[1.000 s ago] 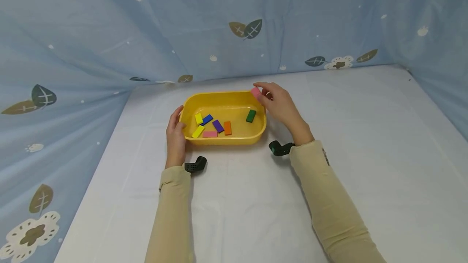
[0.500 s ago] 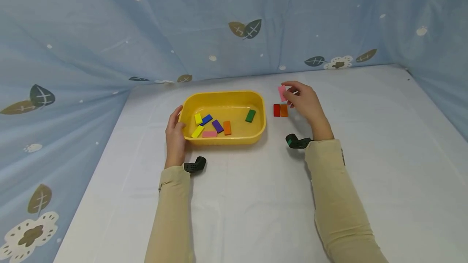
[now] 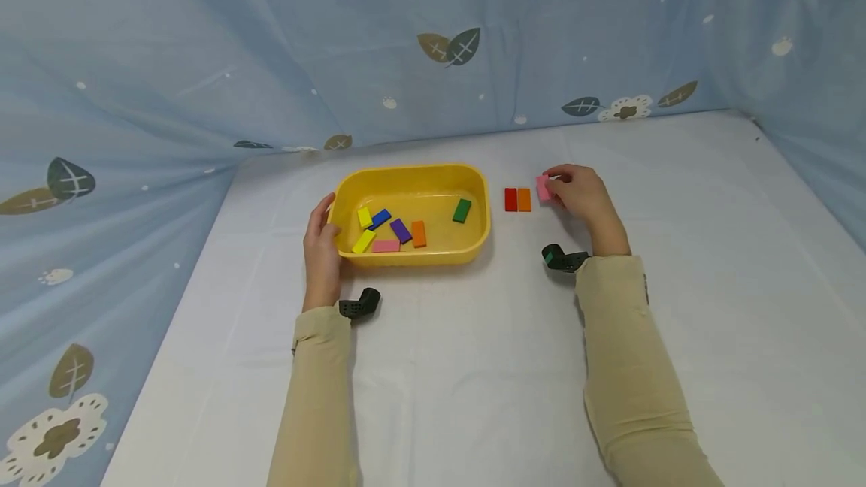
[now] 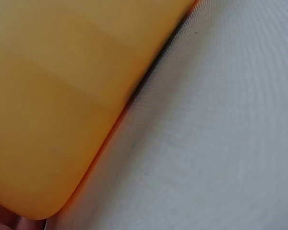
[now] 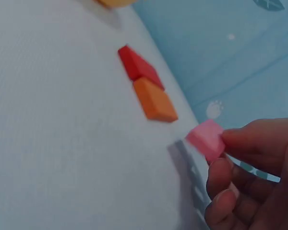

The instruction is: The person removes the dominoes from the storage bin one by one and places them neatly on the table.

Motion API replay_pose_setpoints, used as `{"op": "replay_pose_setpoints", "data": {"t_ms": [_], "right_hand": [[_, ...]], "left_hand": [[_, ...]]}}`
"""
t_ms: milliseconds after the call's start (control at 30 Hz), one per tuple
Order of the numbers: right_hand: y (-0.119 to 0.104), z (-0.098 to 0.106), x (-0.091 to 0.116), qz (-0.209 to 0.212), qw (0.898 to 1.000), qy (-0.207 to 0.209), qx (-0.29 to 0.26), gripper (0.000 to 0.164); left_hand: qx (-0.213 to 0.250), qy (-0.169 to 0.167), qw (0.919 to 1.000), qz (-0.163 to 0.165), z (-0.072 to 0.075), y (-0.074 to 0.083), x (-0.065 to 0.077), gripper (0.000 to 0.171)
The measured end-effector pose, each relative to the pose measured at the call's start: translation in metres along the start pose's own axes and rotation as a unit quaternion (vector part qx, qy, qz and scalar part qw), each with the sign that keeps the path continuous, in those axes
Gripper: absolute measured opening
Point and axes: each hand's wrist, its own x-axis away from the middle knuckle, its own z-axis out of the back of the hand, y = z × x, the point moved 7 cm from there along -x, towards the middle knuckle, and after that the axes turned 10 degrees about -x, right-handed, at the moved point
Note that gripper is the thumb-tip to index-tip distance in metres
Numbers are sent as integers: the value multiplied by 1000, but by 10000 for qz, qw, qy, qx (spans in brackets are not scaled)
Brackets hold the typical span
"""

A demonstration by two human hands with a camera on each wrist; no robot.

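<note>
My right hand (image 3: 583, 192) pinches a pink block (image 5: 207, 140) between thumb and fingers; in the right wrist view its shadow falls on the cloth apart from it. To its left a red block (image 3: 510, 200) and an orange block (image 3: 524, 200) lie side by side on the table. My left hand (image 3: 321, 254) grips the left end of a yellow plastic tub (image 3: 413, 258), thumb at the rim and fingers along the outside. Inside the tub lie several blocks, among them a green block (image 3: 462, 210), a purple block (image 3: 401, 231) and a blue block (image 3: 381, 219).
A white cloth (image 3: 460, 367) covers the table. Behind it and on both sides hangs a blue patterned curtain (image 3: 379, 43). A black wrist camera (image 3: 361, 303) sits by the left cuff, and a second black camera (image 3: 563, 258) by the right one.
My right hand has carried the pink block from the tub's right rim rightward, past the red and orange blocks, then lowered it beside them. My left hand has stayed at the tub.
</note>
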Motion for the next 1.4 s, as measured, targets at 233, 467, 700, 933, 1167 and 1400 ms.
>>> {"op": "replay_pose_setpoints", "data": {"t_ms": [233,467,700,933,1167,1400], "right_hand": [[6,-3,0,-150,9995,-274,86,36],[10,0,3,-215,9985,-417,-276,35],[10,2,7,-196,9945,-990,295,43],[10,-3,6,-94,9881,-1289,829,53],[10,-7,5,-49,9847,-1455,961,56],[8,-8,5,96,9832,-1472,1073,54]], "left_hand": [[14,-4,10000,2,0,0,0,51],[16,-25,10000,-14,-1,-1,0,51],[21,-33,9999,-124,-1,0,0,51],[-18,-10,9999,-145,-1,-2,-2,50],[-1,6,9999,-169,-2,-3,-2,51],[-27,-26,9999,-149,-2,-1,0,50]]}}
